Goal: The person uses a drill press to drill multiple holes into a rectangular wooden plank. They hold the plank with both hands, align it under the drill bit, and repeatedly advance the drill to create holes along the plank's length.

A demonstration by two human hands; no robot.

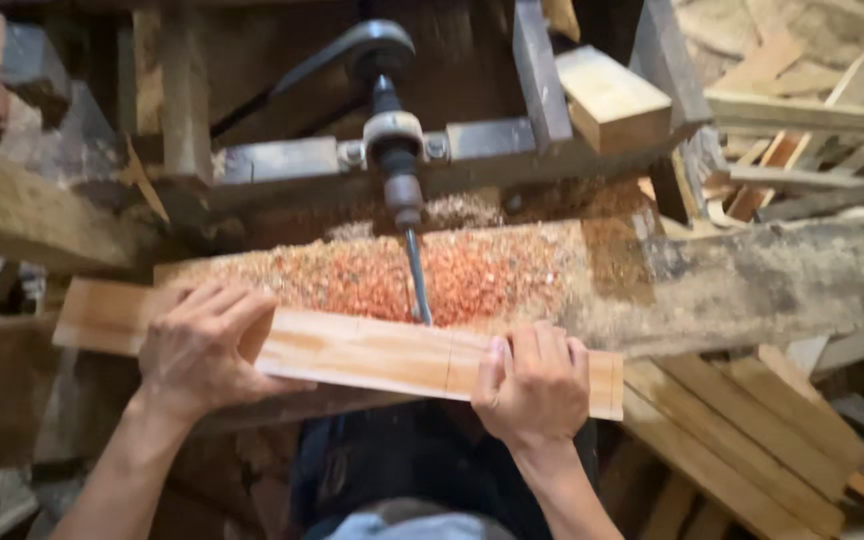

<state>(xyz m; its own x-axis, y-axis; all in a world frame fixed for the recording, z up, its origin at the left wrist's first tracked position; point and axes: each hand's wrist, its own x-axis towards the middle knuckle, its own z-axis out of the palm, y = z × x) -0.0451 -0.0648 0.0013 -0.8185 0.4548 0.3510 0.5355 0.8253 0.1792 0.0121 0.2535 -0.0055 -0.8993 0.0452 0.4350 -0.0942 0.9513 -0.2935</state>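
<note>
A person stands at a drill machine [392, 140] and holds a long board [352, 350] flat across the near edge of its bench [752, 275]. The left hand [197, 350] lies on top of the board near its left end, fingers spread and curled over the far edge, pressing it down. The right hand [532, 385] grips the board nearer its right end, fingers wrapped over the top and the thumb up beside a thin pencil line. Both hands sit well apart, one on each side of the bit [418, 285], so the board stays steady and the fingers keep clear of it. The bit pokes out toward the person and its tip meets the far edge of the board, about in the middle. A thick heap of reddish chips [352, 275] covers the bench behind the board. More boards [742, 440] lie stacked low on the right, close enough to reach. A pale block [612, 100] rests up on the machine frame.
</note>
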